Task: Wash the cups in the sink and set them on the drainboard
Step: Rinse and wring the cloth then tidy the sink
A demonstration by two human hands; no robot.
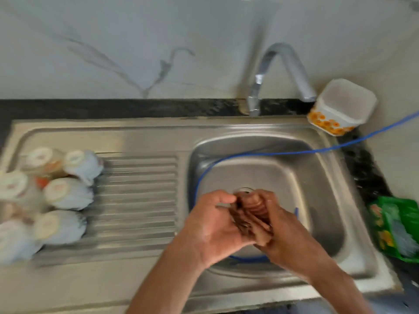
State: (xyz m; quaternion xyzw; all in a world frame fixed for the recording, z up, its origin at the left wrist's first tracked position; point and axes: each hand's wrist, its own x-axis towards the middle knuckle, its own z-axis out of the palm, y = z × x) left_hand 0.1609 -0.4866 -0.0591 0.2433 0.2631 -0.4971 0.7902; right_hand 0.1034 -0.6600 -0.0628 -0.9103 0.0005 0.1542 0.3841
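Head view is showing the steel sink [322,191] with washed cups [68,193] sitting upside down on its drainboard [140,200]. Over the basin, left hand [215,225] and right hand [278,230] are pressing together (too blurred to tell whether anything is between them).

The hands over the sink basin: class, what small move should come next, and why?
Probably rinse them. The left hand and right hand are pressed together over the basin, holding no cup that the blur lets me see. The cups already stand upside down on the drainboard, and no water shows at the tap.
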